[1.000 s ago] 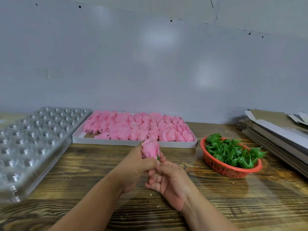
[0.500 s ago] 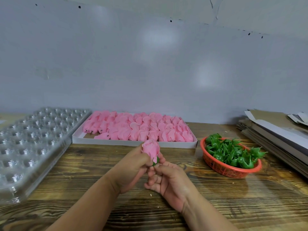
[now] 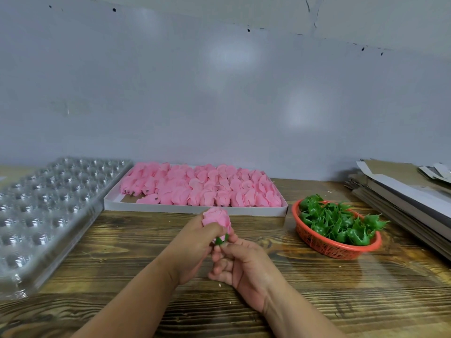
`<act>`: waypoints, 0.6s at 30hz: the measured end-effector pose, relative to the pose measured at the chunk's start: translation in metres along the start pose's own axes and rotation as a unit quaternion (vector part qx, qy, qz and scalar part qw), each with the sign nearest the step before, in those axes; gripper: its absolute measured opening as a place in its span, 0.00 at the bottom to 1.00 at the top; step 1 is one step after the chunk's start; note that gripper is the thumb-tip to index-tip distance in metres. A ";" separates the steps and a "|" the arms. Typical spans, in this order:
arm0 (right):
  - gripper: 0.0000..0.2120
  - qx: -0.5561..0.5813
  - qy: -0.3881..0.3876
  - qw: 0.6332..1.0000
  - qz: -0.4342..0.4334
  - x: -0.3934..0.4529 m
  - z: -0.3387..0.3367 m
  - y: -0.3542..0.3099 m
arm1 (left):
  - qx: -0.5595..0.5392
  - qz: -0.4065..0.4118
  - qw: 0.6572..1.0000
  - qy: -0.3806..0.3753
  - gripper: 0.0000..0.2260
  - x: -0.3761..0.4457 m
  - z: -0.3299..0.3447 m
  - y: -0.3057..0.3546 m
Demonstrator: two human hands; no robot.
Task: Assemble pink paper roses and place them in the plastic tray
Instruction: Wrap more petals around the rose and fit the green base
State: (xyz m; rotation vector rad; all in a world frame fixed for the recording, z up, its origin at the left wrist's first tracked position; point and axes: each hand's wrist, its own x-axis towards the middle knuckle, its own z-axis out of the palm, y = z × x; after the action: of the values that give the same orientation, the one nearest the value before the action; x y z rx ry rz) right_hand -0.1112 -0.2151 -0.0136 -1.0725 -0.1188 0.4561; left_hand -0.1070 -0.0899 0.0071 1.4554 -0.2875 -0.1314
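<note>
A pink paper rose (image 3: 218, 217) is held upright above the wooden table, in front of me. My left hand (image 3: 192, 247) grips the bloom from the left with thumb and fingers curled round it. Just below, my right hand (image 3: 240, 263) pinches the green sepal base (image 3: 221, 240) at the bottom of the rose. The clear plastic tray (image 3: 44, 215) with rows of round cups lies at the left; its cups look unfilled. A white flat box (image 3: 195, 211) behind my hands holds several pink rose heads (image 3: 202, 189).
A red mesh basket (image 3: 329, 247) filled with green sepal pieces (image 3: 339, 222) stands at the right. Stacked cardboard sheets (image 3: 402, 191) lie at the far right edge. A grey wall closes the back of the table.
The green base has come further into sight under the bloom, and my hands have shifted only slightly around the rose.
</note>
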 end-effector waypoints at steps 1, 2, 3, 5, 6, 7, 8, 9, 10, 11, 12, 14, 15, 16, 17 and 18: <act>0.09 -0.003 0.001 1.000 0.001 0.000 0.000 0.001 | 0.004 -0.001 1.000 0.002 0.11 0.000 0.000 0.000; 0.10 -0.004 0.002 1.000 0.002 0.000 0.000 0.001 | 0.007 -0.002 1.000 0.008 0.10 0.000 0.000 0.000; 0.10 -0.004 0.002 1.000 0.004 0.000 0.000 0.001 | 0.008 -0.003 1.000 0.014 0.07 0.000 0.000 -0.001; 0.10 0.000 0.002 1.000 0.009 0.000 0.000 0.001 | 0.010 -0.007 1.000 0.020 0.05 0.000 0.001 -0.002; 0.10 0.002 0.002 1.000 0.011 0.000 -0.001 0.001 | 0.012 -0.009 1.000 0.020 0.05 0.000 0.001 -0.003; 0.09 0.002 0.003 1.000 0.012 0.000 -0.001 0.001 | 0.013 -0.011 1.000 0.022 0.05 0.000 0.001 -0.003; 0.09 0.002 0.004 1.000 0.014 0.000 -0.002 0.001 | 0.010 -0.014 1.000 0.024 0.04 0.000 0.002 -0.003; 0.09 0.002 0.004 1.000 0.015 0.001 -0.002 0.001 | 0.005 -0.017 1.000 0.025 0.04 0.001 0.002 -0.004; 0.08 0.004 0.006 1.000 0.016 0.001 -0.002 0.001 | -0.001 -0.021 0.999 0.026 0.03 0.001 0.002 -0.005; 0.09 0.004 0.009 1.000 0.014 0.002 -0.002 0.002 | -0.003 -0.024 0.999 0.027 0.03 0.001 0.002 -0.005; 0.09 0.001 0.016 1.000 0.009 0.003 -0.002 0.003 | 0.001 -0.025 0.999 0.028 0.03 0.002 0.002 -0.006; 0.11 -0.042 0.045 0.998 -0.025 0.005 -0.002 0.005 | 0.011 -0.018 0.999 0.040 0.03 0.003 0.003 -0.008; 0.12 -0.076 0.068 0.993 -0.051 0.007 -0.003 0.005 | 0.016 -0.010 0.998 0.055 0.03 0.004 0.002 -0.008; 0.11 -0.109 0.094 0.986 -0.079 0.008 -0.005 0.005 | 0.022 0.000 0.997 0.075 0.03 0.005 0.001 -0.007; 0.10 -0.136 0.119 0.978 -0.102 0.009 -0.007 0.004 | 0.029 0.010 0.995 0.098 0.04 0.008 -0.002 -0.007; 0.09 -0.156 0.140 0.971 -0.119 0.010 -0.009 0.003 | 0.035 0.013 0.992 0.121 0.05 0.010 -0.005 -0.005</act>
State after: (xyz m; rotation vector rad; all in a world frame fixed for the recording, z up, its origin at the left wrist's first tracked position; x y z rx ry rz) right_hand -0.1005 -0.2173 -0.0220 -1.4014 -0.0692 0.0657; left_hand -0.0958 -0.0883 0.0025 1.5194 -0.1140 0.0774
